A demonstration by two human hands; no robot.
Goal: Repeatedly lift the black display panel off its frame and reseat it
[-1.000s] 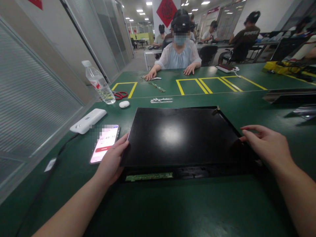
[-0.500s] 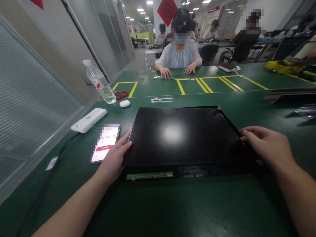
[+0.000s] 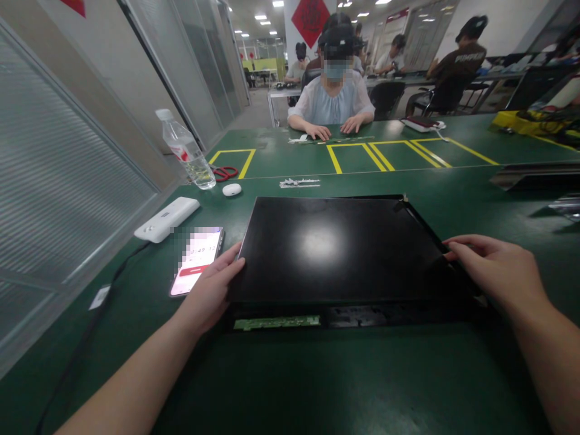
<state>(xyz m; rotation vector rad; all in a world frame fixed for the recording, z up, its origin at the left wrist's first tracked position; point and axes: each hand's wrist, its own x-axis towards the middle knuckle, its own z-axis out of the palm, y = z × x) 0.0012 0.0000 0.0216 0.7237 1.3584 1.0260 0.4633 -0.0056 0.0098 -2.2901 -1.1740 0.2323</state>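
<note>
A black flat display panel (image 3: 344, 254) lies over a black frame (image 3: 426, 220), whose rim shows along the back and right. Below its front edge a narrow green circuit board (image 3: 277, 323) is visible. My left hand (image 3: 212, 289) grips the panel's left edge, thumb on top and the other fingers partly hidden underneath. At the right edge my right hand (image 3: 496, 269) is closed, thumb and fingertips pinched against the rim. Whether it holds the panel or only the frame is hard to tell.
Left on the green table are a lit phone (image 3: 197, 261), a white power bank (image 3: 167, 219), a water bottle (image 3: 188, 151), red-handled scissors (image 3: 225, 174) and a white earphone case (image 3: 231, 190). Torn silvery strips (image 3: 299, 183) lie behind the panel. Across sits a co-worker (image 3: 332, 96).
The whole view has shifted slightly to the left. My hands keep their places on the panel's sides. The co-worker's hands have come closer together over a thin strip.
</note>
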